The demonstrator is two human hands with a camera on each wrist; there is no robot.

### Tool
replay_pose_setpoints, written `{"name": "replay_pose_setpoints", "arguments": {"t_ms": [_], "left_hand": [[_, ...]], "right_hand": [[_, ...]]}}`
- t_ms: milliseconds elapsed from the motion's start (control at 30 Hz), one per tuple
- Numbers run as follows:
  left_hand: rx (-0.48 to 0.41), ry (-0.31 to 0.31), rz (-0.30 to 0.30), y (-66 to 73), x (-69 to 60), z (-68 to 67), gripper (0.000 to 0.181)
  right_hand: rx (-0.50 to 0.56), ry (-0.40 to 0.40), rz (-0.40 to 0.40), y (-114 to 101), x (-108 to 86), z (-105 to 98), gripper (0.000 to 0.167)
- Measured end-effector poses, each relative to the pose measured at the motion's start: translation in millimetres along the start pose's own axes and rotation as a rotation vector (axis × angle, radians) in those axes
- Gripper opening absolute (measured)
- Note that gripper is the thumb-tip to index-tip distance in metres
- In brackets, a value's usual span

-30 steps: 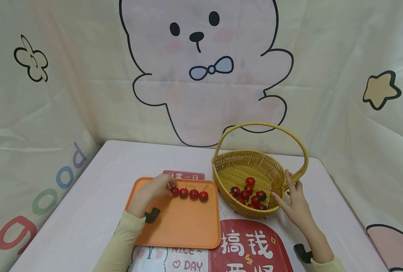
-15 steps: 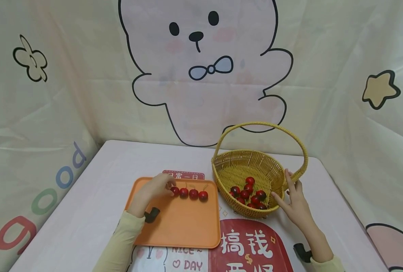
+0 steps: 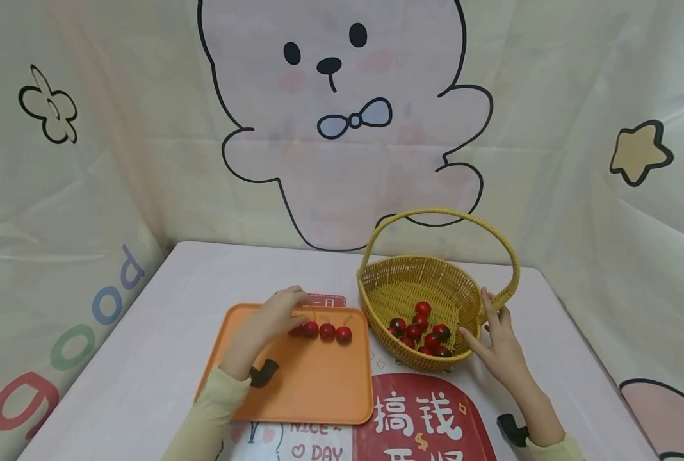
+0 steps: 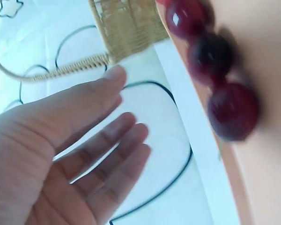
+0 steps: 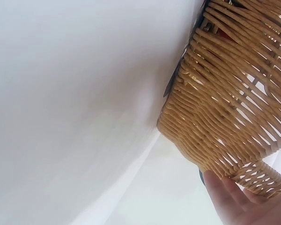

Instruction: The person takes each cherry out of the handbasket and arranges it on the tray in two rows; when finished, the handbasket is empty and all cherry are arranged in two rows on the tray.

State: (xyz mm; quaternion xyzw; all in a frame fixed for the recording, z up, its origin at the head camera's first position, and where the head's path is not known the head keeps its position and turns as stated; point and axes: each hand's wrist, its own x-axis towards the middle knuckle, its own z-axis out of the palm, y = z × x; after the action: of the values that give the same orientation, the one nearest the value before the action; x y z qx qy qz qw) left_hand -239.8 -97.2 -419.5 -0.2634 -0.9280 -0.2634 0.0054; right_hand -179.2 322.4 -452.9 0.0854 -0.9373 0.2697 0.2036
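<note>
Several red cherries lie in a row near the far edge of the orange tray. My left hand is over the row's left end and hides part of the leftmost cherry. In the left wrist view, my left hand is apart from the cherries, its fingers loosely bent and nothing between them. My right hand holds the yellow woven basket at its right rim, thumb over the rim and fingers outside by the handle's foot. More cherries lie inside the basket.
The tall basket handle arches over the basket. A printed mat lies under the tray and basket on the white table. A fabric backdrop with cartoon drawings rises behind the table.
My left hand has lifted and shifted slightly right and away from the leftmost cherry. My right hand and the basket stay in place. The head view has shifted slightly.
</note>
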Motion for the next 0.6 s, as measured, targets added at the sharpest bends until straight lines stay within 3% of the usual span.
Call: {"name": "replay_pose_setpoints", "arguments": {"t_ms": [200, 367, 467, 600], "left_hand": [[-0.034, 0.06, 0.103, 24.6, 8.8, 10.4, 0.029], [0.0, 0.102, 0.263, 45.8, 25.3, 23.1, 0.026], [0.01, 0.089, 0.313, 59.2, 36.8, 30.8, 0.023], [0.026, 0.021, 0.314, 74.6, 51.1, 41.4, 0.025]], "right_hand": [[-0.004, 0.0, 0.004, -1, -0.5, 0, 0.097], [-0.004, 0.0, 0.005, -1, -0.4, -1, 0.097], [-0.002, 0.001, 0.006, -2, -0.3, -2, 0.095], [-0.002, 0.003, 0.004, -2, -1.0, -1, 0.093]]}}
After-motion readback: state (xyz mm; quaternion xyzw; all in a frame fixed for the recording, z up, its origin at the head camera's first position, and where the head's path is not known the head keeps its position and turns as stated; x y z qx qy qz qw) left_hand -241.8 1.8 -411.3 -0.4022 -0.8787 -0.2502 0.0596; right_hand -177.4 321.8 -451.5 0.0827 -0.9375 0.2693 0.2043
